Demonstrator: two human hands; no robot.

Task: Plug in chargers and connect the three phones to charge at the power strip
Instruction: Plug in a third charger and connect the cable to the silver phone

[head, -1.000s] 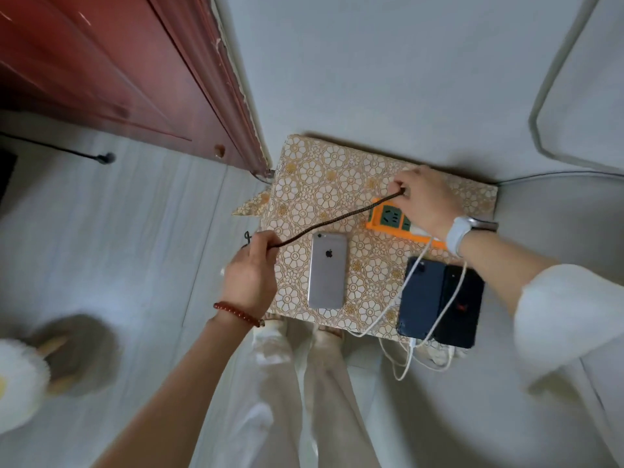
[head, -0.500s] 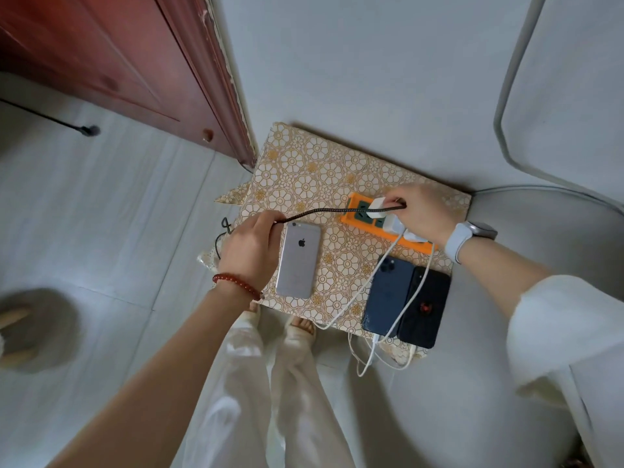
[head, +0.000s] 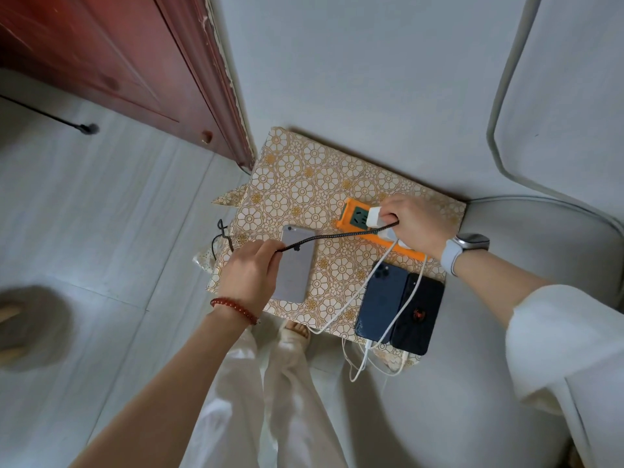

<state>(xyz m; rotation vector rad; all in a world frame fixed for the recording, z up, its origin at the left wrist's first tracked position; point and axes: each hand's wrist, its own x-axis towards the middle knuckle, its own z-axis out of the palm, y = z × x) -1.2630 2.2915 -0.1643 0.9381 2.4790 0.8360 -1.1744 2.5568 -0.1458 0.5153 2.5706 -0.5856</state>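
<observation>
I see my right hand (head: pixel 417 228) at the centre right of the frame, fingers pinched around a white charger (head: pixel 374 217) that sits on the orange power strip (head: pixel 351 217). My left hand (head: pixel 251 275), lower centre, is closed around a dark braided cable (head: pixel 337 235) that stretches tight across to the right hand. Under that cable a silver phone (head: pixel 297 265) lies face down on the flower-patterned table top (head: pixel 304 184), partly covered by the left hand. At the lower right of the table top a dark blue phone (head: pixel 380 298) and a black phone (head: pixel 418 315) lie side by side, touching, with white cables (head: pixel 358 298) running over them from the strip. A red door (head: pixel 101 55) fills the upper left.
</observation>
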